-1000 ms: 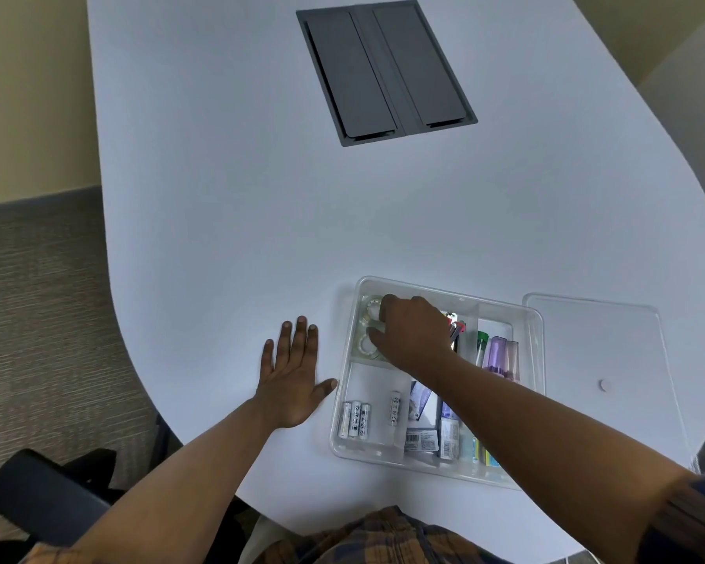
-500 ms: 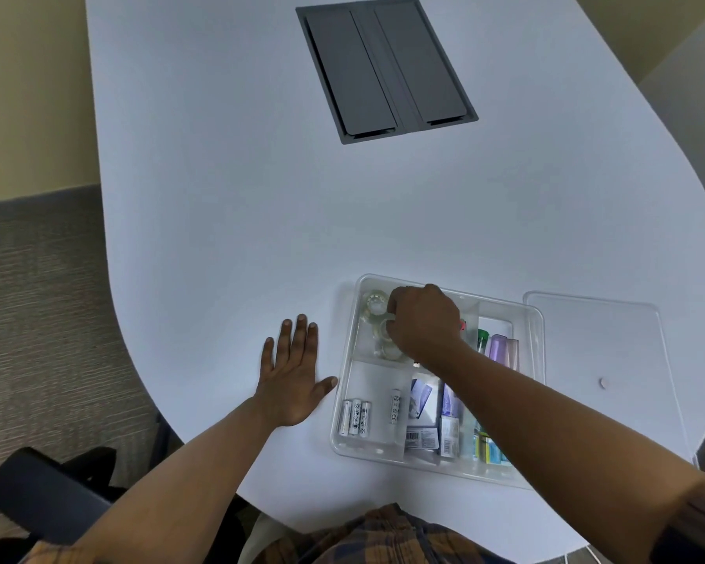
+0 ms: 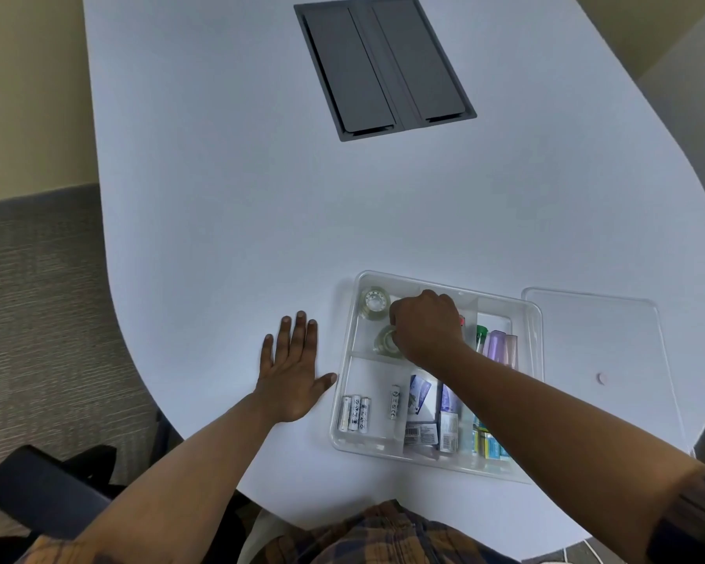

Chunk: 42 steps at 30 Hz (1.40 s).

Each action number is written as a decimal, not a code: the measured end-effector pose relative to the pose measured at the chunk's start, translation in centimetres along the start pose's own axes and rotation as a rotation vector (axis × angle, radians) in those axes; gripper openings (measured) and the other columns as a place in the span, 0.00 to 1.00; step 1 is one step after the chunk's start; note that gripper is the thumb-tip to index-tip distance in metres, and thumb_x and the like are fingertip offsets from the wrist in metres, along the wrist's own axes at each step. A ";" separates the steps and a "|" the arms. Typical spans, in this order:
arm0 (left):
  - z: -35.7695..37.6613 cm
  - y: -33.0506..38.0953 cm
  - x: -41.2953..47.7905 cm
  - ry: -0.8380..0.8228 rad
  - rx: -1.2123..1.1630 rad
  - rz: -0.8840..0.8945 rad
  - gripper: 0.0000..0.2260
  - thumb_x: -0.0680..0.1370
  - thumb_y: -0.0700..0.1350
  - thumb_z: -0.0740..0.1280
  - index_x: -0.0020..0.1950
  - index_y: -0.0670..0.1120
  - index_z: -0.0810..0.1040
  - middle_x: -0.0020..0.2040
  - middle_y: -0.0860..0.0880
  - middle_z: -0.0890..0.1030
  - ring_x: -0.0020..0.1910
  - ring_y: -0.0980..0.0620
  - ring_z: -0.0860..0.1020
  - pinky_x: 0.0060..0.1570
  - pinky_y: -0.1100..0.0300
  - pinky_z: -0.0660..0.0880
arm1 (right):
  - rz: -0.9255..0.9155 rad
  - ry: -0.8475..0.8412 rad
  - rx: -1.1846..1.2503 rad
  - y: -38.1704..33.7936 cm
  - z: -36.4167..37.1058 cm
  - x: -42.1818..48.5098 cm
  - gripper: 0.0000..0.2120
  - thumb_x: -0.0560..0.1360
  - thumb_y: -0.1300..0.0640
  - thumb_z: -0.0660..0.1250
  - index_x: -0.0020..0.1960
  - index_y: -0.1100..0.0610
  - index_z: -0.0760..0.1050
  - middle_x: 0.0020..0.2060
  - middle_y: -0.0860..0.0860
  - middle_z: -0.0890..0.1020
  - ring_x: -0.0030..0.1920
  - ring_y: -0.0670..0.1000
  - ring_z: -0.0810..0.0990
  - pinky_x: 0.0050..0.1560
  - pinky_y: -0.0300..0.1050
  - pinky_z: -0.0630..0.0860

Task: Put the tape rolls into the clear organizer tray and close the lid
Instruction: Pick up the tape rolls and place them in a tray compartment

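Note:
The clear organizer tray [image 3: 344,384] lies open on the white table in front of me. In its far-left compartment sit two clear tape rolls: one [image 3: 373,303] in the far corner, another [image 3: 385,339] nearer, partly under my fingers. My right hand [image 3: 428,325] hovers inside the tray, fingers curled down beside the nearer roll; whether it grips anything is hidden. My left hand [image 3: 292,368] rests flat on the table, fingers spread, thumb touching the tray's left wall. The clear lid [image 3: 599,339] lies flat on the table, right of the tray.
Other compartments hold several white batteries [image 3: 355,413], small boxes [image 3: 424,417] and coloured markers [image 3: 497,346]. A dark grey cable hatch [image 3: 383,65] is set into the table farther away. The table edge curves close to my body; a black chair arm [image 3: 37,486] sits lower left.
My right hand has drifted slightly right inside the tray, uncovering the far tape roll. The left hand has stayed put.

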State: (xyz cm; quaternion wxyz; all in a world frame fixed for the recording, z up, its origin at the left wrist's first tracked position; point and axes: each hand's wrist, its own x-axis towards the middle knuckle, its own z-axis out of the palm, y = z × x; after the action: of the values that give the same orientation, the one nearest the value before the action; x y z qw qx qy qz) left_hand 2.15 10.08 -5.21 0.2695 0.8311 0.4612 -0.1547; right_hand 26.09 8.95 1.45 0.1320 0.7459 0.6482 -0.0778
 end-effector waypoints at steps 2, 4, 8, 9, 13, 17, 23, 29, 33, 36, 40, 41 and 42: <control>0.0 0.0 0.0 0.001 -0.005 0.001 0.39 0.77 0.66 0.48 0.70 0.49 0.24 0.72 0.51 0.24 0.70 0.49 0.22 0.69 0.47 0.29 | -0.006 -0.007 0.002 0.0 0.0 0.0 0.06 0.69 0.56 0.67 0.46 0.50 0.80 0.38 0.49 0.83 0.44 0.54 0.78 0.45 0.47 0.67; 0.0 0.0 0.0 -0.001 -0.004 0.002 0.39 0.77 0.66 0.48 0.70 0.49 0.24 0.72 0.51 0.23 0.70 0.49 0.22 0.69 0.47 0.29 | -0.008 -0.019 0.013 0.0 -0.1 0.0 0.06 0.69 0.55 0.67 0.46 0.50 0.79 0.39 0.49 0.83 0.45 0.54 0.79 0.45 0.47 0.67; -0.1 0.0 -0.1 -0.005 -0.001 -0.001 0.39 0.77 0.65 0.48 0.70 0.48 0.24 0.72 0.50 0.24 0.70 0.49 0.23 0.69 0.47 0.29 | -0.007 -0.045 0.023 0.0 0.0 -0.1 0.09 0.70 0.49 0.69 0.48 0.50 0.79 0.42 0.50 0.83 0.48 0.54 0.80 0.50 0.48 0.69; -0.1 0.1 -0.1 -0.004 0.001 -0.001 0.39 0.77 0.65 0.48 0.70 0.48 0.24 0.72 0.50 0.24 0.71 0.48 0.23 0.69 0.47 0.29 | -0.009 -0.053 0.017 -0.1 0.1 -0.2 0.09 0.70 0.48 0.69 0.48 0.51 0.79 0.42 0.51 0.83 0.48 0.55 0.80 0.51 0.48 0.68; -0.2 0.1 0.0 -0.005 -0.006 0.000 0.39 0.77 0.65 0.49 0.70 0.49 0.24 0.73 0.50 0.25 0.71 0.48 0.24 0.70 0.46 0.30 | -0.009 -0.034 -0.001 -0.7 0.3 -0.5 0.08 0.70 0.49 0.68 0.45 0.52 0.78 0.41 0.52 0.83 0.45 0.56 0.81 0.49 0.49 0.67; -0.2 0.1 -0.1 -0.012 -0.006 0.002 0.39 0.77 0.65 0.49 0.70 0.49 0.24 0.73 0.50 0.24 0.71 0.48 0.24 0.70 0.46 0.30 | 0.028 -0.024 0.009 -1.0 0.4 -0.4 0.10 0.70 0.46 0.66 0.44 0.52 0.78 0.40 0.52 0.83 0.44 0.56 0.81 0.48 0.49 0.66; -0.2 0.1 -0.1 -0.012 -0.013 0.002 0.39 0.77 0.65 0.49 0.70 0.48 0.24 0.73 0.50 0.24 0.71 0.48 0.24 0.71 0.45 0.31 | 0.059 -0.095 0.074 -1.1 0.6 -0.5 0.14 0.72 0.42 0.63 0.48 0.52 0.78 0.45 0.53 0.84 0.49 0.56 0.81 0.52 0.50 0.68; -0.2 0.1 -0.1 -0.007 -0.007 -0.003 0.39 0.77 0.65 0.49 0.70 0.48 0.24 0.73 0.50 0.24 0.72 0.48 0.25 0.70 0.46 0.30 | 0.097 -0.084 0.155 -1.0 -1.2 -0.5 0.16 0.69 0.43 0.65 0.51 0.52 0.77 0.45 0.52 0.83 0.48 0.57 0.82 0.46 0.49 0.66; -0.2 0.2 -0.1 -0.008 -0.013 -0.001 0.39 0.77 0.65 0.49 0.70 0.48 0.24 0.72 0.50 0.24 0.71 0.48 0.24 0.70 0.46 0.30 | 0.055 -0.055 0.153 -1.0 -1.6 -0.7 0.21 0.70 0.48 0.65 0.61 0.52 0.69 0.49 0.53 0.81 0.51 0.58 0.79 0.48 0.52 0.68; -0.3 0.2 -0.1 -0.009 -0.011 -0.004 0.39 0.77 0.65 0.49 0.70 0.48 0.25 0.73 0.50 0.25 0.71 0.48 0.25 0.71 0.45 0.31 | -0.004 -0.194 0.123 -0.8 -1.3 -1.0 0.32 0.71 0.51 0.64 0.73 0.45 0.59 0.59 0.53 0.77 0.60 0.60 0.72 0.58 0.58 0.68; -0.3 0.2 -0.1 -0.009 -0.004 -0.005 0.39 0.77 0.65 0.49 0.71 0.48 0.26 0.73 0.50 0.25 0.72 0.47 0.25 0.71 0.45 0.32 | -0.031 -0.209 0.080 -0.8 -0.8 -1.2 0.26 0.72 0.50 0.65 0.69 0.45 0.66 0.60 0.52 0.77 0.62 0.60 0.70 0.59 0.57 0.66; -0.3 0.2 -0.1 -0.008 -0.002 -0.006 0.39 0.77 0.65 0.49 0.71 0.48 0.26 0.73 0.50 0.25 0.72 0.48 0.25 0.71 0.45 0.32 | -0.028 -0.205 0.083 -0.8 -0.8 -1.2 0.25 0.72 0.49 0.65 0.68 0.46 0.68 0.60 0.52 0.78 0.61 0.59 0.70 0.59 0.57 0.66; -0.2 0.2 -0.1 -0.006 -0.002 -0.006 0.39 0.77 0.65 0.49 0.71 0.48 0.26 0.73 0.50 0.25 0.72 0.48 0.25 0.71 0.45 0.32 | -0.024 -0.206 0.085 -0.8 -0.8 -1.2 0.23 0.72 0.49 0.65 0.67 0.46 0.69 0.59 0.52 0.78 0.61 0.59 0.70 0.59 0.56 0.66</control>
State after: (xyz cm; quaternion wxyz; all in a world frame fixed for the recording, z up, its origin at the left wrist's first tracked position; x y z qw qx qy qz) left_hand 2.29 10.07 -4.93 0.2712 0.8289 0.4632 -0.1576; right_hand 25.07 8.14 2.52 0.1655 0.7310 0.6361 -0.1831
